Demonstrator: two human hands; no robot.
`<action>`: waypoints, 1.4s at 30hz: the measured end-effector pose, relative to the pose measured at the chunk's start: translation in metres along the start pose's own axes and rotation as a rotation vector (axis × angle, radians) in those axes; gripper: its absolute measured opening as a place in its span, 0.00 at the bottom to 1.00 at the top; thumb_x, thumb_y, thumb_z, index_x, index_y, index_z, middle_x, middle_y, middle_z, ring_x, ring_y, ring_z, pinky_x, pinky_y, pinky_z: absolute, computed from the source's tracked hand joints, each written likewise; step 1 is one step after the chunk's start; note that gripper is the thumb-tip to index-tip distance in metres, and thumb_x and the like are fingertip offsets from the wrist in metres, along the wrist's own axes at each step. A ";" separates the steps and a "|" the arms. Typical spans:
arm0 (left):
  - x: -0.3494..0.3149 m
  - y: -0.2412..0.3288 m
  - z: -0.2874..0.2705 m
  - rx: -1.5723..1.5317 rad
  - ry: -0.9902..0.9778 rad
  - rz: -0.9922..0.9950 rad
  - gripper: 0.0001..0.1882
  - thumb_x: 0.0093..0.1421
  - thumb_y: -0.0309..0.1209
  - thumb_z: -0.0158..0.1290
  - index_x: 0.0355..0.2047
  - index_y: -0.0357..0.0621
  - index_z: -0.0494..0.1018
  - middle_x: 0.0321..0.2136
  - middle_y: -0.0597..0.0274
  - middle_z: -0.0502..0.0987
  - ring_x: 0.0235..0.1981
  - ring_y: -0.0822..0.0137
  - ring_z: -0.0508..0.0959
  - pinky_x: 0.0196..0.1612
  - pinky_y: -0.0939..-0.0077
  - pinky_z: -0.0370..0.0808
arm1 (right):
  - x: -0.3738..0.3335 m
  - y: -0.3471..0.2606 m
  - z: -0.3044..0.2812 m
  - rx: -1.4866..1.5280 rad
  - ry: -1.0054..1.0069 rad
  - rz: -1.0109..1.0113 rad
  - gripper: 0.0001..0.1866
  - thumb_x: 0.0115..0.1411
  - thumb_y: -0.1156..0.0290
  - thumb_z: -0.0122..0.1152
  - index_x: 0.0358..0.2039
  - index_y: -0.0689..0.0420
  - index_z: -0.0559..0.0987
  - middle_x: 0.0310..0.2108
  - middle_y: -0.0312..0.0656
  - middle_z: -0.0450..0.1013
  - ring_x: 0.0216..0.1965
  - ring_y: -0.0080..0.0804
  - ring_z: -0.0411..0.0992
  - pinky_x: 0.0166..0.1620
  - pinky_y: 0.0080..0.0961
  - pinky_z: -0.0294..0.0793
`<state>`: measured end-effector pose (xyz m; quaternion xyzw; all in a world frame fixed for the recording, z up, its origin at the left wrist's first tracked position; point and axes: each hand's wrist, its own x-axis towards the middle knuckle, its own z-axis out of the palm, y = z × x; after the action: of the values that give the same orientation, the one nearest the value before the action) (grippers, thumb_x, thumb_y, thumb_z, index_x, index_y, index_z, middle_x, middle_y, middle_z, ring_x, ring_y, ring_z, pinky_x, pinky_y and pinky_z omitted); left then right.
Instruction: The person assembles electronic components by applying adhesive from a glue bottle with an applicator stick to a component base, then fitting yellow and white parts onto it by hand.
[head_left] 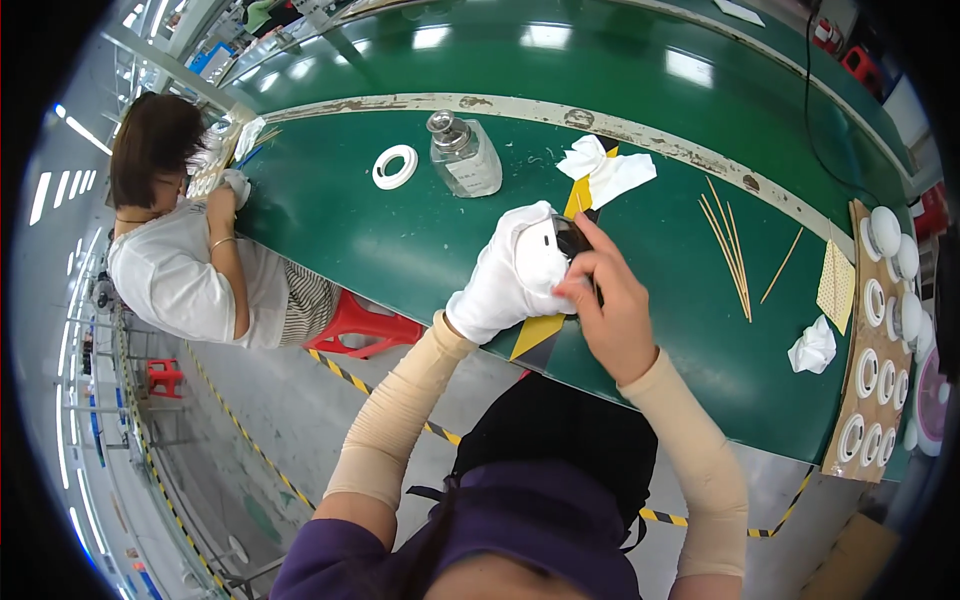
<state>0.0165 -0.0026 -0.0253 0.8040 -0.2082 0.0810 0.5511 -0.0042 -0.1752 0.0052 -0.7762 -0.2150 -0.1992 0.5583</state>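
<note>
While my left hand in its white glove wraps round a white round thing from the left, my bare right hand reaches to its right side, which is dark and shiny. The right thumb and pointing finger bend around that dark side. I can't tell if they pinch it or only touch it. The round thing is up over the near edge of the green table, above the yellow and black tape.

I think it could slip, because glove cloth can slide on a smooth side. If it got loose here, it could fall to the grey floor and break. Bare fingers could smudge the shiny part too.

Far and a bit left stands a glass bottle. If my left hand swung out, it might tip it. A white ring lies left of the bottle. Just past my hands, a crumpled white cloth lies partly on the tape. To the right, thin sticks could roll if my arm brushed them. Farther right, a yellow pad, a balled-up white paper and a brown board with small rings take up room. Another person sits at the left, near a red stool.
</note>
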 end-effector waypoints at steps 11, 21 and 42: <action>0.000 0.002 0.002 -0.004 0.018 0.036 0.52 0.36 0.35 0.75 0.58 0.40 0.57 0.50 0.54 0.69 0.51 0.63 0.73 0.55 0.70 0.71 | 0.005 0.000 -0.006 0.124 -0.048 0.130 0.03 0.55 0.81 0.58 0.27 0.63 0.73 0.49 0.51 0.73 0.36 0.31 0.75 0.40 0.22 0.72; -0.002 0.006 0.004 -0.291 0.002 -0.080 0.50 0.41 0.31 0.73 0.60 0.41 0.54 0.52 0.55 0.69 0.51 0.65 0.72 0.55 0.71 0.71 | 0.010 -0.008 -0.007 0.022 -0.042 0.092 0.08 0.51 0.81 0.64 0.31 0.61 0.74 0.55 0.53 0.69 0.43 0.37 0.75 0.44 0.24 0.73; -0.003 0.004 0.001 -0.067 0.034 0.035 0.52 0.36 0.34 0.75 0.59 0.42 0.56 0.50 0.56 0.69 0.50 0.64 0.72 0.55 0.71 0.70 | 0.002 0.010 -0.012 0.195 -0.218 0.044 0.08 0.48 0.77 0.68 0.27 0.59 0.75 0.56 0.53 0.67 0.55 0.46 0.69 0.55 0.31 0.67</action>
<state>0.0121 -0.0043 -0.0239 0.7798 -0.2154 0.0973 0.5796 0.0023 -0.1896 0.0023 -0.7397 -0.2755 -0.0795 0.6088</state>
